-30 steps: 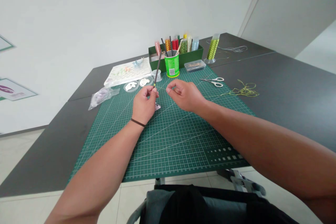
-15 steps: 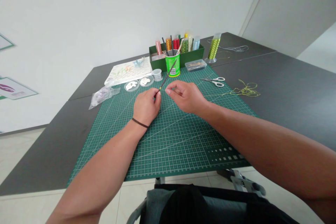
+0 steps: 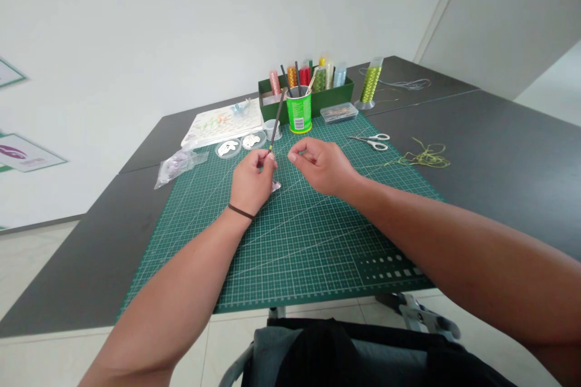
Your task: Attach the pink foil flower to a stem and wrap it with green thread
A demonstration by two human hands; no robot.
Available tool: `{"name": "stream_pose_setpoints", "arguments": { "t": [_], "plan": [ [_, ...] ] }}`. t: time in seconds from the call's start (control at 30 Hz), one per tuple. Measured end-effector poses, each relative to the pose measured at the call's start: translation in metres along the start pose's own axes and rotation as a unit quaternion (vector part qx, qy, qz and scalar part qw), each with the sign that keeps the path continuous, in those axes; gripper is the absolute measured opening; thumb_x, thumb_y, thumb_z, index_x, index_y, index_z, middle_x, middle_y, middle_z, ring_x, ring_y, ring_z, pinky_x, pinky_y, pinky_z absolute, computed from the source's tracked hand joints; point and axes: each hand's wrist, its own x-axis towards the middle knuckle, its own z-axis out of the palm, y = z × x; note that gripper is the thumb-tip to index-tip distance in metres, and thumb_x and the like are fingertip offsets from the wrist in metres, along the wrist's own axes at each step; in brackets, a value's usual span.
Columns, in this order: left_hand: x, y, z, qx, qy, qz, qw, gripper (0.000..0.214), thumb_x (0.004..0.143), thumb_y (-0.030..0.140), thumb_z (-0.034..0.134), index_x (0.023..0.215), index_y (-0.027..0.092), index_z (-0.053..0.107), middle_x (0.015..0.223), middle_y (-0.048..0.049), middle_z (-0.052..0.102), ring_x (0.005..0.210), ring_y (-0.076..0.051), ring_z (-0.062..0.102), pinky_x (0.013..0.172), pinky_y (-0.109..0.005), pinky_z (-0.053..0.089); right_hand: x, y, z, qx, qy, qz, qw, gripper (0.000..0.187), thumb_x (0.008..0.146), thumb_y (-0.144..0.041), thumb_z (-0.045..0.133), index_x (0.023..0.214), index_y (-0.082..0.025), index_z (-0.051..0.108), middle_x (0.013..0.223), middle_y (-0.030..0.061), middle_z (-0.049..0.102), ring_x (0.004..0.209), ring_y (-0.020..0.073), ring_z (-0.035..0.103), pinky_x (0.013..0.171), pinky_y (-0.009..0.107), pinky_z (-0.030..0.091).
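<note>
My left hand point(image 3: 252, 181) is closed, thumb and fingers pinching a thin dark stick point(image 3: 277, 118) that points up and away. A narrow yellow-green band of thread point(image 3: 271, 148) is wrapped round the stick just above the fingertips. Beneath that hand, a small pale piece point(image 3: 276, 185) shows at the stick's lower end; its shape is mostly hidden. To the right, my right hand point(image 3: 320, 166) is closed in a pinch, apart from the stick. Yellow-green thread point(image 3: 384, 164) runs to it from a loose tangle point(image 3: 426, 154); the strand between the hands is too fine to see.
Ahead stand a green can point(image 3: 299, 112) of sticks, a green box point(image 3: 329, 98) of thread spools and a green spool point(image 3: 371, 86). Scissors point(image 3: 374, 141), a clear case point(image 3: 339, 112), dishes of white pieces point(image 3: 228, 149) and a plastic bag point(image 3: 179, 164) surround the cutting mat point(image 3: 290, 254).
My left hand has turned the stick more upright, its tip swinging left. The pale piece has come into view under that hand. My right hand has hardly moved.
</note>
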Motion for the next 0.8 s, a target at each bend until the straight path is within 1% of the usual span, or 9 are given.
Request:
{"name": "stream_pose_setpoints", "arguments": {
  "t": [0.2,0.33,0.4,0.6,0.7,0.8],
  "plan": [
    [0.001,-0.002,0.002,-0.06,0.01,-0.054,0.997,0.014,0.093,0.031,0.061,0.087,0.021,0.069,0.077,-0.0006,0.076,0.067,-0.015,0.067,0.067,-0.029,0.051,0.002,0.005,0.002,0.039,-0.002,0.031,0.999,0.017,0.095,-0.036,0.054,0.088,-0.021,0.059,0.052,-0.0073,0.042,0.052,0.0117,0.038,0.057,0.03,0.028],
    [0.002,-0.006,0.004,-0.115,-0.001,-0.095,0.989,0.018,0.092,0.036,0.062,0.092,0.02,0.071,0.079,-0.0018,0.078,0.057,-0.013,0.062,0.055,-0.026,0.047,0.004,0.006,0.002,0.052,0.005,0.045,0.998,0.016,0.095,-0.034,0.055,0.087,-0.021,0.058,0.053,-0.0071,0.042,0.051,0.0116,0.037,0.056,0.03,0.029],
    [0.002,-0.007,0.006,-0.142,-0.003,-0.105,0.984,0.02,0.092,0.037,0.063,0.093,0.019,0.071,0.079,-0.0028,0.078,0.059,-0.013,0.064,0.053,-0.025,0.046,0.005,0.007,0.002,0.062,0.016,0.053,0.997,0.015,0.095,-0.034,0.055,0.088,-0.021,0.059,0.054,-0.0068,0.043,0.051,0.0117,0.037,0.056,0.03,0.029],
    [0.0,-0.003,0.007,-0.217,-0.011,-0.118,0.969,0.022,0.091,0.04,0.064,0.093,0.018,0.068,0.078,-0.0036,0.077,0.078,-0.018,0.074,0.066,-0.027,0.054,0.011,0.012,0.004,0.09,0.027,0.091,0.991,0.015,0.093,-0.033,0.057,0.086,-0.021,0.059,0.054,-0.0064,0.043,0.051,0.0114,0.036,0.053,0.03,0.028],
    [-0.001,0.0,0.007,-0.27,-0.025,-0.117,0.955,0.024,0.09,0.042,0.067,0.09,0.018,0.066,0.076,-0.0025,0.075,0.081,-0.018,0.076,0.073,-0.03,0.057,0.012,0.012,0.003,0.095,0.026,0.109,0.989,0.014,0.093,-0.031,0.058,0.084,-0.021,0.058,0.054,-0.0067,0.042,0.05,0.0109,0.035,0.052,0.03,0.028],
    [-0.002,0.001,0.007,-0.309,-0.041,-0.111,0.944,0.023,0.089,0.041,0.069,0.088,0.019,0.065,0.073,-0.0014,0.074,0.081,-0.018,0.076,0.076,-0.031,0.058,0.013,0.011,0.003,0.092,0.027,0.116,0.989,0.014,0.092,-0.03,0.059,0.083,-0.02,0.059,0.054,-0.0065,0.042,0.05,0.0109,0.035,0.052,0.03,0.029]
  ]
}}
